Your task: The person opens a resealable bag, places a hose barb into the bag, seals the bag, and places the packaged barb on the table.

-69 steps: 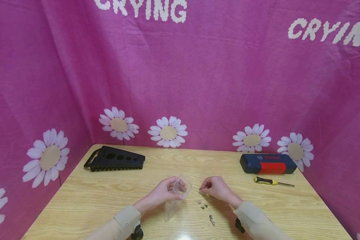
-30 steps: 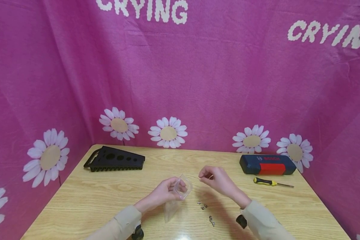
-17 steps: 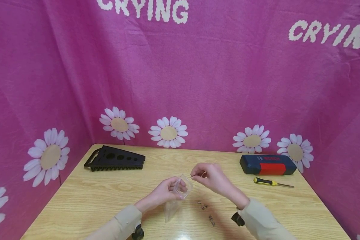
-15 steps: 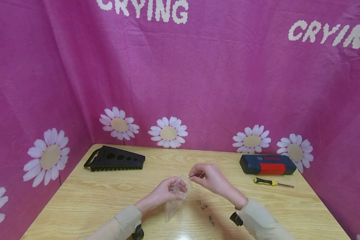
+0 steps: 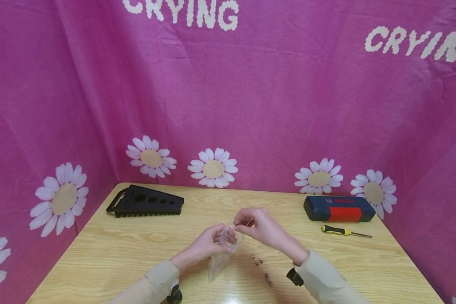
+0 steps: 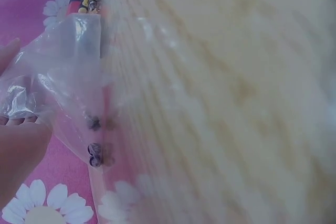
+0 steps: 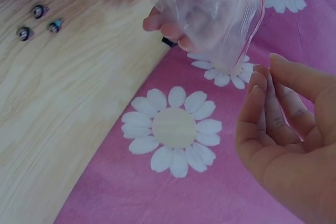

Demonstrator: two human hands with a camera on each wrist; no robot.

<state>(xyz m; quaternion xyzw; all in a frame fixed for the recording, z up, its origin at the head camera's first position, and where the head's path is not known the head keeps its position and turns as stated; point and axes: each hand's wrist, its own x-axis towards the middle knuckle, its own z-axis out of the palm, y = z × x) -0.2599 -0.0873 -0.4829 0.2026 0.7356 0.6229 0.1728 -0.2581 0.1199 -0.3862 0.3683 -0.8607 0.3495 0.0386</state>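
Observation:
My left hand holds a clear plastic zip bag by its upper part, its mouth spread towards the right. Screws show through the bag's lower corner in the left wrist view. My right hand is at the bag's mouth, thumb and fingertips pinched together on a small screw that the fingers mostly hide. A red line edges the bag's opening in the right wrist view, close to the right fingertips. Several small metal screws lie loose on the table below the right hand.
A black wrench rack lies at the table's back left. At the back right sits a dark blue and red Bosch case, with a yellow and black screwdriver before it. Pink flowered cloth hangs behind the wooden table.
My right hand has risen from the table with a screw and moved left to the bag's mouth. The left hand and bag have stayed in nearly the same place.

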